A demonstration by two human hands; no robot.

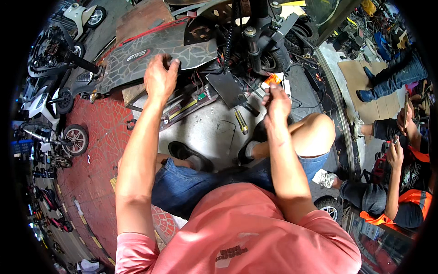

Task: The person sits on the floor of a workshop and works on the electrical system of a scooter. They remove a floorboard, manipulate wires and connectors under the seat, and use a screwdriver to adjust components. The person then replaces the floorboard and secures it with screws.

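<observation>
My left hand [160,78] is over the dark, crack-patterned deck cover [132,57] of an electric scooter, its fingers loosely curled and the thumb apart. My right hand [277,106] is raised above my knee with the fingertips pinched together; anything between them is too small to make out. Just beyond those fingertips is a brightly lit orange and white item [272,81], its kind unclear. Between my hands a black flat plate [226,89] hangs by the scooter's open side, where wires show. Below the deck is a long tray-like part [191,106] with a yellow strip.
A yellow and black tool [241,121] and a thin bent rod [232,134] lie on the pale floor between my feet. The scooter's front fork [252,45] stands ahead. Two other people [388,192] are at the right. Parked scooters [73,139] stand on the left.
</observation>
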